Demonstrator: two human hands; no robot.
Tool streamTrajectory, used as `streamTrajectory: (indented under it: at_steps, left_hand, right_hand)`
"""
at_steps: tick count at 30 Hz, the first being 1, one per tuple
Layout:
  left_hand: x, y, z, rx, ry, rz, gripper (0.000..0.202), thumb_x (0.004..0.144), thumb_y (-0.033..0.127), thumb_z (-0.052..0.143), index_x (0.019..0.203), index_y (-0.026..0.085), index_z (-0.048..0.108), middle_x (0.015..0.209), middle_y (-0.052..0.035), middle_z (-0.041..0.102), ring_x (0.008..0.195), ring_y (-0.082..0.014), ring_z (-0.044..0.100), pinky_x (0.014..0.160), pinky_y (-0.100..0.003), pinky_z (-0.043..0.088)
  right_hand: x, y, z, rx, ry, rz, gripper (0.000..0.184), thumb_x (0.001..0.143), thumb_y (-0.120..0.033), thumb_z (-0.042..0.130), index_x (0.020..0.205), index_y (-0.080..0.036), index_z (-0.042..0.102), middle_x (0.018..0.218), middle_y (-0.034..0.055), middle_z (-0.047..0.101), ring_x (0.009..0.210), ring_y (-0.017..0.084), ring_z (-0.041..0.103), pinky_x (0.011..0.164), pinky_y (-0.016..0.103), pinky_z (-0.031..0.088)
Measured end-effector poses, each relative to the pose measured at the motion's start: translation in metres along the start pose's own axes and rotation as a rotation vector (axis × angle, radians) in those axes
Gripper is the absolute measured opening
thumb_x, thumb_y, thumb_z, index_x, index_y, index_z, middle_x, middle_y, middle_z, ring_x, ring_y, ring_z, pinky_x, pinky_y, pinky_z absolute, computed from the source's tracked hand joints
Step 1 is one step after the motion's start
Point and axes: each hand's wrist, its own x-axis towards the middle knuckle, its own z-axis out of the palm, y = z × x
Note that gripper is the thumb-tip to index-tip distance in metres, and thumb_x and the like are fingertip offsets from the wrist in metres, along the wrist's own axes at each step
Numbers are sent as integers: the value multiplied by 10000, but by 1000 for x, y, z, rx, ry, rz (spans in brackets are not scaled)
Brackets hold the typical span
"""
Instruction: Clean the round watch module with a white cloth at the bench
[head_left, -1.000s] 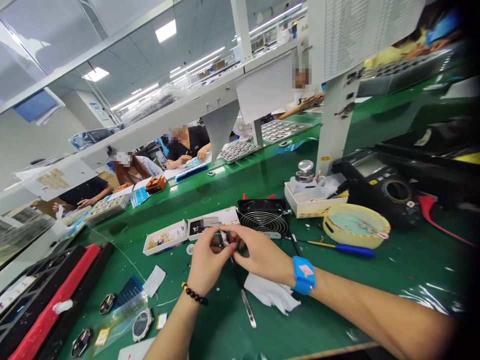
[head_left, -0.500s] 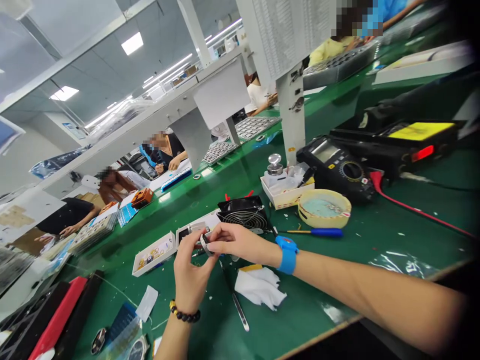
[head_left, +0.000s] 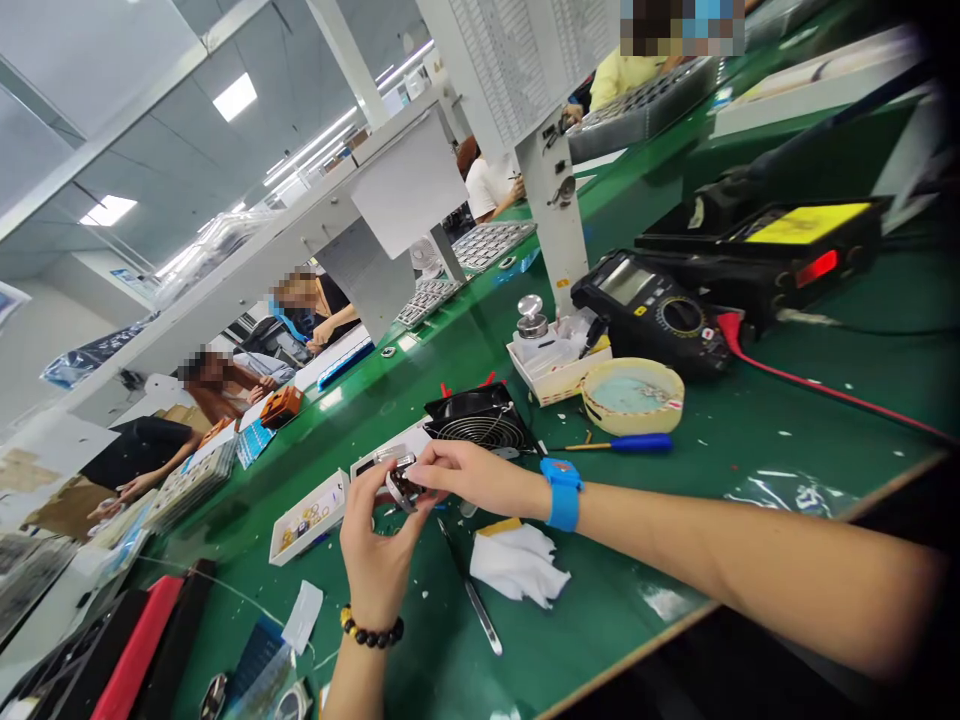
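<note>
My left hand (head_left: 375,545), with a dark bead bracelet on its wrist, and my right hand (head_left: 472,475), with a blue wrist strap (head_left: 563,495), meet above the green bench mat. Between their fingertips is a small round metal part (head_left: 403,487), likely a watch case, with a dark inner side showing. My fingers hide much of its rim. Below my hands, a pair of steel tweezers (head_left: 471,590) lies on the mat beside a crumpled white cloth (head_left: 517,567). A white tray of small parts (head_left: 307,518) sits just left of my left hand.
Behind my hands stand a black fan with a wire guard (head_left: 478,420), a blue-handled screwdriver (head_left: 616,443), a yellow-rimmed dish (head_left: 632,397) and a multimeter (head_left: 651,310). A red lead (head_left: 825,387) crosses the mat. Co-workers sit along the bench to the far left.
The view has tilted and swung, so the bench sits higher on the right. My hands have turned the metal part, and its dark inner side now shows more clearly.
</note>
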Motion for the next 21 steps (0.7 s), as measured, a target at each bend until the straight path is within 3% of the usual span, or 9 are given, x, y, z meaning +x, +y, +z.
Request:
streamTrajectory:
  at_steps: [8,21]
  left_hand:
    - [0,0,1,62,5,71,445,813,235,747,1235,239,608,1190,-98,625,1100,-261,592,794,-349,553]
    - [0,-1,2,71,7,93,435,817,252,743,1234,239,619,1192,-104,627,1081,-263,606,789,-359,568]
  right_hand:
    - [0,6,2,-69,19,-17,487,799,-656,669,819,-180,570,796,25,669,842,208,664,817,355,537]
    - [-7,-1,2,-277,37,-99,359,877,-543,643,854,-186,626,843,17,683,801,172,624,753,301,486]
